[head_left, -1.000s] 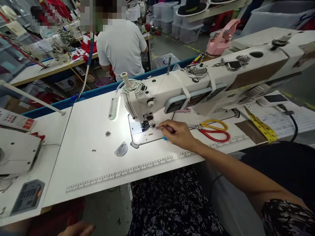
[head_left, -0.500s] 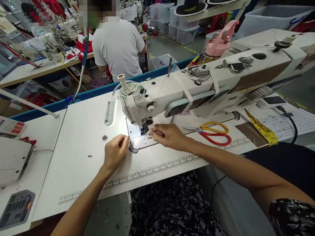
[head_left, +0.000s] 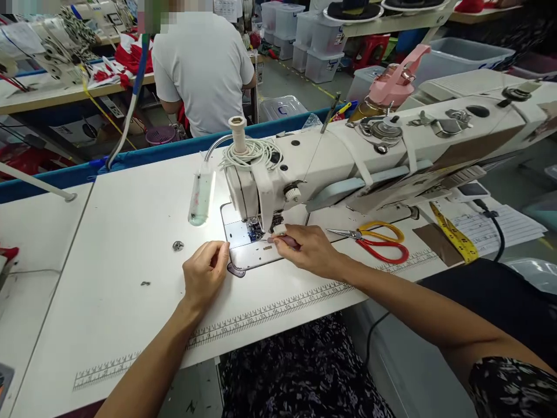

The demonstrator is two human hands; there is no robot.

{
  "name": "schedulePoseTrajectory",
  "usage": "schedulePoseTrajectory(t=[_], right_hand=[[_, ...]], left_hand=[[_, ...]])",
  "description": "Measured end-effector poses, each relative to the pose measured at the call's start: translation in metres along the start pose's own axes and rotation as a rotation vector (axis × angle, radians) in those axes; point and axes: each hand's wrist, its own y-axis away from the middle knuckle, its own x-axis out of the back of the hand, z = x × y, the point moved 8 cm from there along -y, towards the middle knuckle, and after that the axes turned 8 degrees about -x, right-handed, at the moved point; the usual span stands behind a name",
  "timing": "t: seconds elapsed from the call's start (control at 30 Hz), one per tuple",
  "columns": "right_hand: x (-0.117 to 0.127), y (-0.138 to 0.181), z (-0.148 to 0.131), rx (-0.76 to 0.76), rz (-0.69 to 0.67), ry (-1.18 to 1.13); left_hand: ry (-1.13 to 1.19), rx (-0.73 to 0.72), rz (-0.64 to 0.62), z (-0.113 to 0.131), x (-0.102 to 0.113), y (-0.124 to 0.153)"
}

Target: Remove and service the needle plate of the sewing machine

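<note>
The right hand [head_left: 307, 249] grips the mauve-brown handle of a small tool [head_left: 290, 240], apparently a screwdriver, its thin tip directed leftward beneath the head of the sewing machine [head_left: 261, 191], over the metal bed plate [head_left: 241, 244]. The tool is presumably light and stiff, its handle the natural place to hold it, its slender tip apt to slip. The left hand [head_left: 204, 270] rests loosely curled beside the plate; whether it encloses anything cannot be told. On the tabletop [head_left: 130, 232], scissors [head_left: 358, 234] lie to the right of the right hand. Behind the machine stands a pink-topped bottle [head_left: 389, 87], its lower part amber, whether from liquid or tinting being unclear. Farther off are stacked translucent bins [head_left: 322, 68], a large open bin [head_left: 461, 67] and a purple basket [head_left: 161, 135]; their contents cannot be made out.
</note>
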Motion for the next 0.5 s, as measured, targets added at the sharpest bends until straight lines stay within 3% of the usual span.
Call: schedulePoseTrajectory(t=[0.13,0.23,0.37,0.5], right_hand=[[0.002,0.001,0.001,-0.048,0.03,-0.087],[0.008,0.003,-0.003,-0.047,0.065,0.008],[0.0,0.0,-0.011,-0.012,0.011,0.15],[-0.01,-0.002,-0.013,-0.071,-0.041,0.159]], left_hand=[[0.005,0.0,0.03,-0.001,0.002,0.002],[0.011,-0.02,0.03,0.0,0.001,0.003],[0.004,-0.067,0.017,0.004,0.0,0.003],[0.002,-0.069,0.017,0.004,0.001,0.004]])
